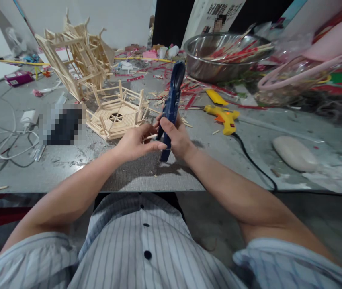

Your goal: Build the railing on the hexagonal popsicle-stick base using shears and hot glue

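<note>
From my remote seat I look down on a grey, scuffed desk (146, 182), its near edge running straight across in front of the striped shirt. Above the middle of that edge, my right hand (178, 136) has its fingers wrapped around a dark blue hand tool (173, 94), held nearly upright. My left hand (137, 141) has its fingers pinching a thin wooden stick (150, 137) beside the tool's lower part; I can't tell whether the stick touches the blades.

Left of centre, just beyond my left hand, lies a low hexagonal stick frame (130, 117); behind it, toward the far left corner, leans a taller stick structure (78, 30). A white charger (29, 117) and its cable lie near the left edge. On the right half sits a yellow glue gun (223, 116), its black cord reaching the near edge, with a pale oval lump (294, 153) nearby. A steel bowl (199, 66) holding red-and-wood sticks stands toward the far edge, amid red scraps. Beyond rise a pale wall (125, 24) and a lettered panel (209, 16); below the near left corner shows something red (0, 216).
</note>
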`<action>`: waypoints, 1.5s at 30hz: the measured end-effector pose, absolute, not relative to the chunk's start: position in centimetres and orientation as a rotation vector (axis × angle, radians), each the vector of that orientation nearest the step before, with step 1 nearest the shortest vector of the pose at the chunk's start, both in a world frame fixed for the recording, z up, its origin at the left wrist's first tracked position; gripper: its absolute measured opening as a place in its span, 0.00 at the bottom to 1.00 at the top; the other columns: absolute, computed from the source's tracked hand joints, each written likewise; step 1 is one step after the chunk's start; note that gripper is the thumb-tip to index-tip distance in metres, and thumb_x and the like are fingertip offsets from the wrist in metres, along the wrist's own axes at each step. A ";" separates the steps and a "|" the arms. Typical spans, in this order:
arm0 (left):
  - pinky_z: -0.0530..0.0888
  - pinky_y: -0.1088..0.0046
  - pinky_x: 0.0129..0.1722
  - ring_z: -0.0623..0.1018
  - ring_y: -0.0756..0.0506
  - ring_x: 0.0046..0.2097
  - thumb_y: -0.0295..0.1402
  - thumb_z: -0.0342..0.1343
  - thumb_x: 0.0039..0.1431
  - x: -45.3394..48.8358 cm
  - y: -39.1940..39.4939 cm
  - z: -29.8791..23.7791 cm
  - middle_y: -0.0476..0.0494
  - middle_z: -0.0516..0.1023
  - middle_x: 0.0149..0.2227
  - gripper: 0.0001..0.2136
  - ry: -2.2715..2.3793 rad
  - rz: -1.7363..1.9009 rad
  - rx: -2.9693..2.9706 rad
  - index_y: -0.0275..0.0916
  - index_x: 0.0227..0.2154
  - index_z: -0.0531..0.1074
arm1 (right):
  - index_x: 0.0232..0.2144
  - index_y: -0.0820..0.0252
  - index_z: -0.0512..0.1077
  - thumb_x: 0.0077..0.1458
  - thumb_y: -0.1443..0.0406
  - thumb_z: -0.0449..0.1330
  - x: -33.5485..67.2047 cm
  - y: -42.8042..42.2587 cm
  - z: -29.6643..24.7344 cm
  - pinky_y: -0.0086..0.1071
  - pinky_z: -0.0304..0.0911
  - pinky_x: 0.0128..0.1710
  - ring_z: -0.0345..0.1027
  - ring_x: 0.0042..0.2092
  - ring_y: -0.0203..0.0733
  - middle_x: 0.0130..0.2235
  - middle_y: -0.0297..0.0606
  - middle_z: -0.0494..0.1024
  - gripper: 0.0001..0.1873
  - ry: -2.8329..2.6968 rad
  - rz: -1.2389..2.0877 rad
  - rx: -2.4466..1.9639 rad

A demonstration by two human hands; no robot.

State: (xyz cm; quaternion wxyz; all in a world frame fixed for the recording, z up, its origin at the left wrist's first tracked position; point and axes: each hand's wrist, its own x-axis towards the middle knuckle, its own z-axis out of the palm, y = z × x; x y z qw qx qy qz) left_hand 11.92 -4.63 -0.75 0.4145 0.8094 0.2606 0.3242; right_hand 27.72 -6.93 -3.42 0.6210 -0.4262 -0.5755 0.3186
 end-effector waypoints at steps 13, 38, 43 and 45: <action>0.60 0.73 0.27 0.61 0.52 0.26 0.38 0.51 0.58 13.3 -6.7 -0.5 0.53 0.60 0.24 0.10 0.654 0.547 2.104 0.40 0.26 0.59 | 0.44 0.50 0.67 0.51 0.35 0.52 29.8 -7.1 -1.6 0.47 0.61 0.56 0.65 0.52 0.49 0.47 0.43 0.71 0.32 -1.383 0.326 -1.154; 0.57 0.73 0.27 0.58 0.52 0.25 0.33 0.51 0.60 12.7 -5.8 -0.1 0.55 0.57 0.22 0.12 0.682 0.437 2.211 0.41 0.23 0.56 | 0.22 0.52 0.51 0.60 0.52 0.47 31.6 -7.2 0.2 0.38 0.51 0.33 0.53 0.27 0.40 0.23 0.34 0.61 0.18 -1.655 0.062 -1.342; 0.57 0.73 0.28 0.60 0.51 0.26 0.33 0.50 0.61 12.6 -5.7 0.0 0.54 0.59 0.23 0.09 0.712 0.424 2.198 0.41 0.26 0.59 | 0.20 0.52 0.53 0.61 0.55 0.50 31.9 -6.6 -0.1 0.36 0.46 0.30 0.48 0.26 0.37 0.20 0.30 0.56 0.19 -1.519 0.150 -1.371; 0.57 0.72 0.28 0.60 0.51 0.26 0.34 0.50 0.61 12.6 -5.6 -0.1 0.54 0.59 0.23 0.10 0.694 0.448 2.193 0.41 0.26 0.59 | 0.18 0.53 0.53 0.60 0.60 0.54 32.3 -5.9 -0.2 0.36 0.44 0.29 0.46 0.25 0.36 0.19 0.29 0.54 0.20 -1.492 0.169 -1.468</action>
